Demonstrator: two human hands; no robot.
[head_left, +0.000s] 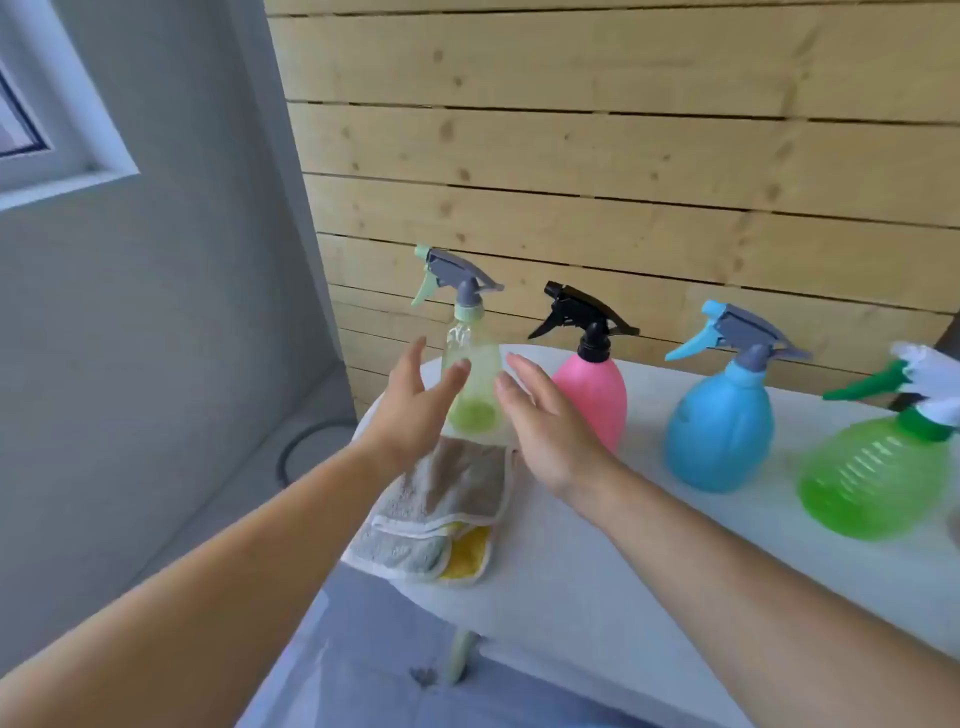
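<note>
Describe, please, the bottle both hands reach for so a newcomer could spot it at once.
Look at the white table by the plank wall. The clear bottle stands at its left end, behind the cloths. Unlike the round pink bottle beside it, it is slim, with a mint trigger.

Clear plastic bottle (470, 374), fluffy cloths (441, 514)

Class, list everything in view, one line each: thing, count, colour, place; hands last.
Clear spray bottle: one, pale green, table's left end, between the hands.
Pink spray bottle: one, black trigger, right of it.
Blue spray bottle: one, further right.
Green spray bottle: one, far right.
Cloths: stack, grey and yellow, table's near edge.
Table: one, white.
Wall: one, pale wood, behind.
Left hand: one, open, left of clear bottle.
Right hand: one, open, right of it.
</note>
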